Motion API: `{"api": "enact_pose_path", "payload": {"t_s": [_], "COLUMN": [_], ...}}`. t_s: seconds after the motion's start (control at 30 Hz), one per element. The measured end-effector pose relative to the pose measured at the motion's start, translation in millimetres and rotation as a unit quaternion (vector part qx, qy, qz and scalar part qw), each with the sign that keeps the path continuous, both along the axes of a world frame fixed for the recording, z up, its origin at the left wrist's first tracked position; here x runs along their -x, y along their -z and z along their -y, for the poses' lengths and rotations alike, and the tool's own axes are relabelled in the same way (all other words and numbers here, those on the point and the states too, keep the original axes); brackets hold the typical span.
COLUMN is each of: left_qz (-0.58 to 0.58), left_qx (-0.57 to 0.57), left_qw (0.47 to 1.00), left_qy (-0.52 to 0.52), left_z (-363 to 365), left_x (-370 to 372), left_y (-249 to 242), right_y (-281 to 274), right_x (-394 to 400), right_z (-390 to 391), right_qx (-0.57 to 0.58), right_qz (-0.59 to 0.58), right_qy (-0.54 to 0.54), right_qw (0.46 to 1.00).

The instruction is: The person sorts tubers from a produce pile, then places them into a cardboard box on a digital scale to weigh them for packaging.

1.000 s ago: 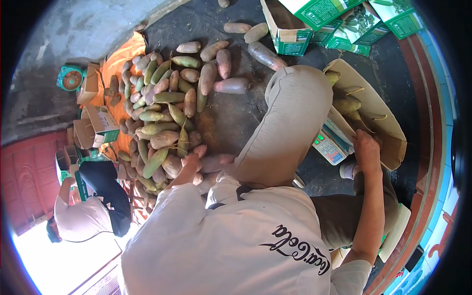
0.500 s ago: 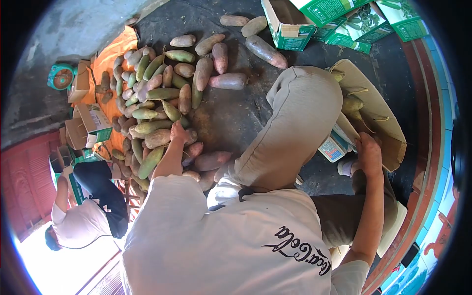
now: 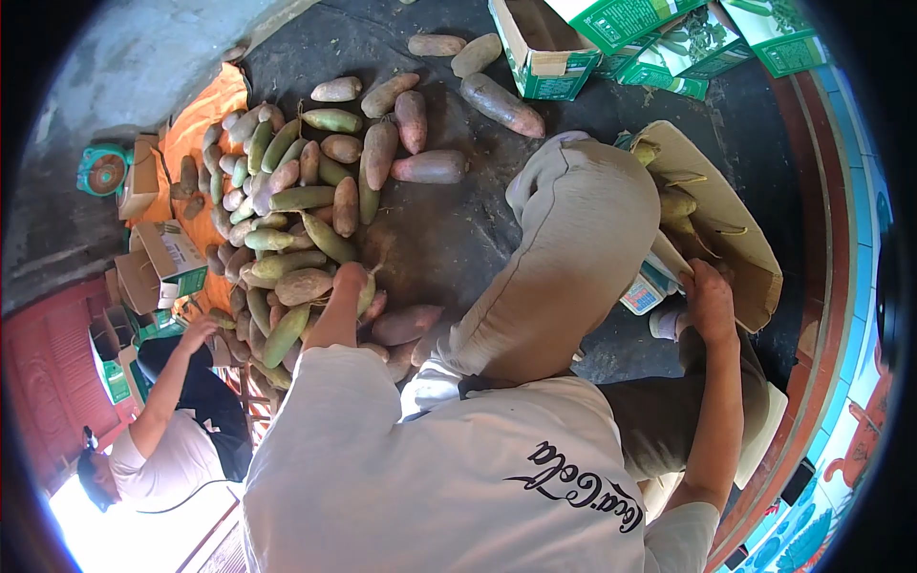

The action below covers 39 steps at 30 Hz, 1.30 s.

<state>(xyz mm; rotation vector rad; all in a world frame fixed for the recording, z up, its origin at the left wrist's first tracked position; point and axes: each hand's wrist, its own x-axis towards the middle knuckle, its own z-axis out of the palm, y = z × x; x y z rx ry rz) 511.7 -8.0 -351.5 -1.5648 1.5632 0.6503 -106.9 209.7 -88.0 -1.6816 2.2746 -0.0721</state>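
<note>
A heap of large green and reddish-brown radishes (image 3: 304, 198) lies on the floor at my left. My left hand (image 3: 351, 279) is at the near edge of the heap, its fingers closed around a greenish radish (image 3: 367, 291) with a thin root; the hand partly hides it. My right hand (image 3: 708, 291) grips the near edge of an open cardboard box (image 3: 755, 224), and the fingertips inside it are hidden. Several greenish radishes (image 3: 676, 205) with long roots lie in that box. A scale with a keypad (image 3: 642, 294) shows beside the box, partly covered.
Green printed cartons (image 3: 549, 72) stand at the back right. My bent knee (image 3: 587, 191) rises between heap and box. A co-worker (image 3: 167, 444) sits at lower left near more cartons (image 3: 158, 258). A teal fan (image 3: 103, 170) stands by the wall. An orange sheet (image 3: 196, 129) lies under the heap.
My left hand has drawn slightly toward me and closed on a radish at the heap's edge. My right hand stays on the box. The co-worker's arm has reached out toward the heap.
</note>
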Motion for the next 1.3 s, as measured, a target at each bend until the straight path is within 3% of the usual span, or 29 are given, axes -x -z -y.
{"api": "enact_pose_path", "payload": {"t_s": [0.03,0.13,0.23,0.33,0.43,0.47,0.57,0.67,0.77,0.87,0.9,0.93,1.03,1.07,1.17,1.2,1.23,1.3], "left_qz": [0.014,-0.009,-0.057,-0.034,-0.022,-0.016,-0.032,-0.001,-0.102,-0.256,-0.311,-0.353,-0.431,-0.473,-0.543,-0.585,-0.625,-0.602], "left_qx": [-0.041,0.081,0.056,0.039,-0.067,-0.048,-0.036,0.025,0.101,0.190,0.157,0.147,0.173,0.208,0.254,0.268,0.280,0.381], "left_qw": [0.998,0.997,0.997,0.995,0.980,0.989,0.972,0.968,0.984,0.946,0.929,0.873,0.800,0.757,0.743,0.713,0.681,0.674], "left_qy": [0.043,0.008,-0.015,0.082,0.186,0.136,0.230,0.248,0.110,0.050,-0.128,-0.305,-0.381,-0.400,-0.298,-0.278,-0.258,-0.194], "left_z": [-9.3,-51.5,-68.9,-79.6,-82.3,-84.9,-78.3,-54.5,-23.2,6.9,5.0,0.5,18.2,11.6,36.2,41.7,45.4,26.8], "left_x": [5.2,22.8,63.9,79.1,64.8,64.3,43.9,49.7,24.3,-8.2,23.8,70.0,118.8,153.4,192.0,209.3,228.8,286.1], "left_y": [1.3,-1.9,-56.9,-66.0,-28.3,-25.0,-16.5,-60.6,-50.2,-15.1,-52.0,-106.4,-144.4,-178.9,-224.6,-243.0,-266.2,-340.8], "right_y": [1.0,3.0,2.1,4.1,4.2,5.3,3.3,1.3,1.2,7.0,7.9,8.4,6.7,5.5,3.4,1.2,-1.1,-7.7], "right_x": [1.1,1.6,0.9,1.3,0.0,0.7,1.0,-1.2,-2.2,-1.3,-1.9,-3.1,-3.5,-5.1,-9.0,-10.6,-12.3,-16.2], "right_z": [0.0,-3.6,0.1,-1.4,-3.4,-4.0,-4.7,-3.9,-5.0,-6.3,-6.4,-6.8,-8.6,-9.9,-11.2,-11.7,-11.9,-12.1], "right_qx": [0.004,0.006,0.001,0.016,0.043,0.053,0.051,0.015,0.015,0.026,0.024,0.021,0.014,0.033,0.028,0.020,0.012,0.004], "right_qz": [-0.002,-0.003,0.005,0.005,0.006,0.007,0.000,0.003,-0.010,-0.033,-0.042,-0.051,-0.070,-0.070,-0.104,-0.116,-0.128,-0.147], "right_qy": [-0.003,-0.002,0.001,-0.007,-0.023,-0.028,-0.030,-0.012,-0.015,-0.027,-0.027,-0.026,-0.036,-0.035,-0.031,-0.031,-0.032,-0.037], "right_qw": [1.000,1.000,1.000,1.000,0.999,0.998,0.998,1.000,1.000,0.999,0.998,0.998,0.997,0.996,0.994,0.993,0.991,0.988]}}
